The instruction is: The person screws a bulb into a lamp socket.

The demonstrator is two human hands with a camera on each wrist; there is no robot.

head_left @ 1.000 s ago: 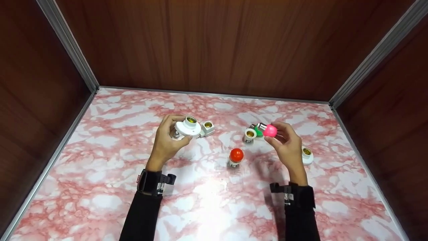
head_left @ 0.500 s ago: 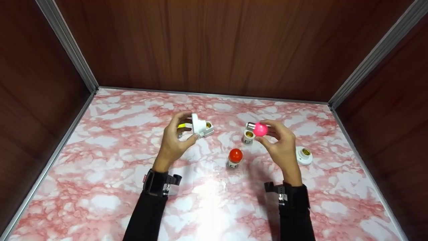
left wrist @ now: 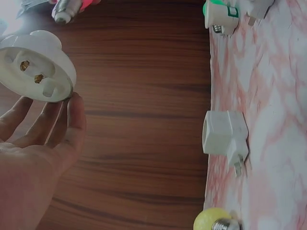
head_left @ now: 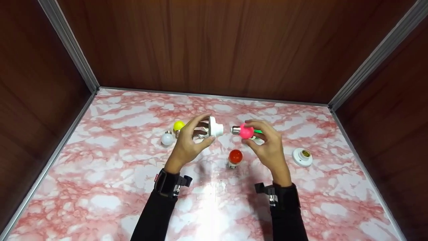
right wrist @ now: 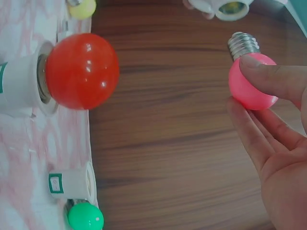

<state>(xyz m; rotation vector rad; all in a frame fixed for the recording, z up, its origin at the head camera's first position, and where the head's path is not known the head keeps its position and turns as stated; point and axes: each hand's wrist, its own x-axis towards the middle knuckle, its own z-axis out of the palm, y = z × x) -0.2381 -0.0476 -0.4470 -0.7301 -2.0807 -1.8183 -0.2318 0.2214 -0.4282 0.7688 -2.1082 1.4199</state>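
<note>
Right hand [head_left: 268, 143] pinches the pink bulb [head_left: 246, 132], whose metal base [head_left: 235, 130] I see pointing to nine o'clock, near but apart from the white socket [head_left: 217, 130] the left hand [head_left: 188, 144] grips.

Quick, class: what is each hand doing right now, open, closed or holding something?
Left hand: holding the white round-based lamp socket by its rim.
Right hand: holding the pink bulb, metal end clear of the fingers.
</note>
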